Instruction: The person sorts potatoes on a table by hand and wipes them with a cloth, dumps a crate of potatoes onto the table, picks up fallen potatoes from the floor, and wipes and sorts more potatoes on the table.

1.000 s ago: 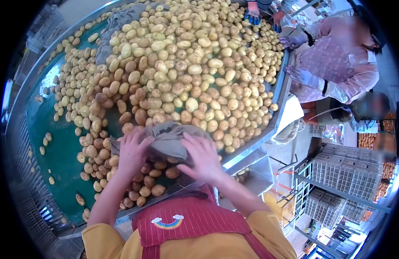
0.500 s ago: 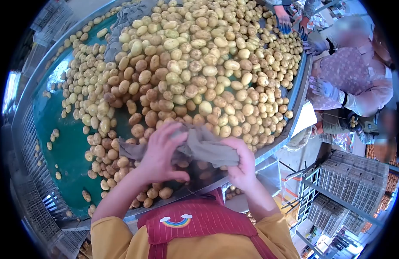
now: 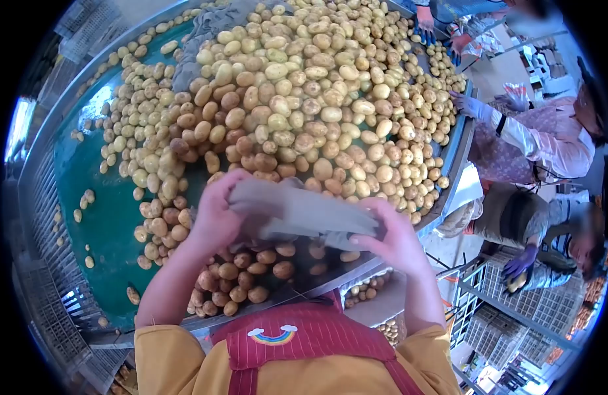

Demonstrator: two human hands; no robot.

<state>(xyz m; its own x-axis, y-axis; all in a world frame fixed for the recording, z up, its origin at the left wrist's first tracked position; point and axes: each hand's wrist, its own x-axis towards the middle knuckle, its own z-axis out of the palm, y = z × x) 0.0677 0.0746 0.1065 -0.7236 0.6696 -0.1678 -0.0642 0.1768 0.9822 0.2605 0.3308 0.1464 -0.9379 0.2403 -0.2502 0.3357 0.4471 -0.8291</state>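
A grey cloth (image 3: 304,209) is stretched between my two hands, just above the near edge of the potato pile. My left hand (image 3: 219,207) grips its left end. On the right, my right hand (image 3: 394,232) pinches the other end between thumb and fingers. Part of the cloth is blurred by motion. Loose potatoes (image 3: 248,280) lie below and in front of it, close to my apron. The large heap of potatoes (image 3: 304,85) spreads beyond the cloth across the green-bottomed table.
The table has a metal rim (image 3: 376,260) and a green surface (image 3: 96,243) at left. Another grey cloth (image 3: 202,39) lies by the heap. Co-workers stand at right, one with a purple-gloved hand (image 3: 472,105) at the rim. Stacked crates (image 3: 508,326) stand lower right.
My left hand has closed on the cloth's left end after being open beside it. The cloth is lifted and pulled wider, with my right hand further right. At right, co-workers have shifted.
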